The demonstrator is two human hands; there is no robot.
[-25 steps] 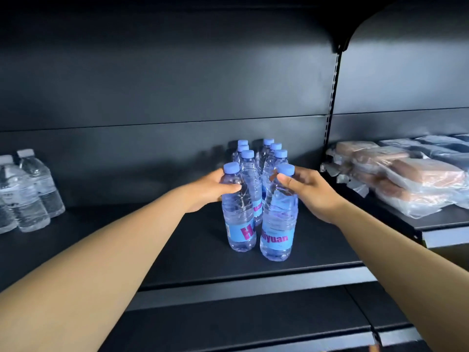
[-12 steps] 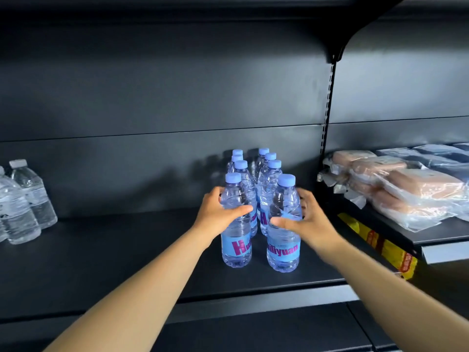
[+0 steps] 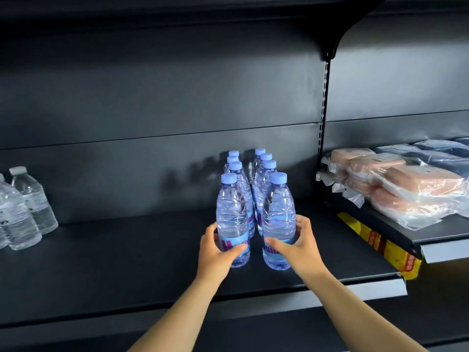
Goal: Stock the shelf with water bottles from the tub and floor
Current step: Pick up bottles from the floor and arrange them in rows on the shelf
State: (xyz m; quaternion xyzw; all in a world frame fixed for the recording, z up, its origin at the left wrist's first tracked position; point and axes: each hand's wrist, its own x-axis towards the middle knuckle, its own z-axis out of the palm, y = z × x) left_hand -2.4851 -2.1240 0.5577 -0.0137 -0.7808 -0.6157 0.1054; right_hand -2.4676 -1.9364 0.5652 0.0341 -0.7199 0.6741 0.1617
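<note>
Two rows of blue-capped water bottles stand upright on the dark shelf [image 3: 127, 255], running back toward the rear panel. My left hand [image 3: 215, 252] wraps the lower part of the front left bottle [image 3: 232, 214], over its blue label. My right hand [image 3: 299, 247] grips the front right bottle [image 3: 278, 212] at its label. Both front bottles rest on the shelf, a narrow gap between them. Several more bottles [image 3: 264, 171] stand behind them. No tub or floor is in view.
Clear bottles with white caps [image 3: 28, 207] stand at the shelf's left end. To the right, a higher shelf holds plastic-wrapped pinkish packages [image 3: 406, 189], with a yellow package [image 3: 380, 247] below it. A slotted upright [image 3: 323, 110] divides the bays. Another shelf lies below.
Both hands slid down from the bottle necks to the labels. The two front bottles now stand a little apart on the shelf, and the view has shifted back and up.
</note>
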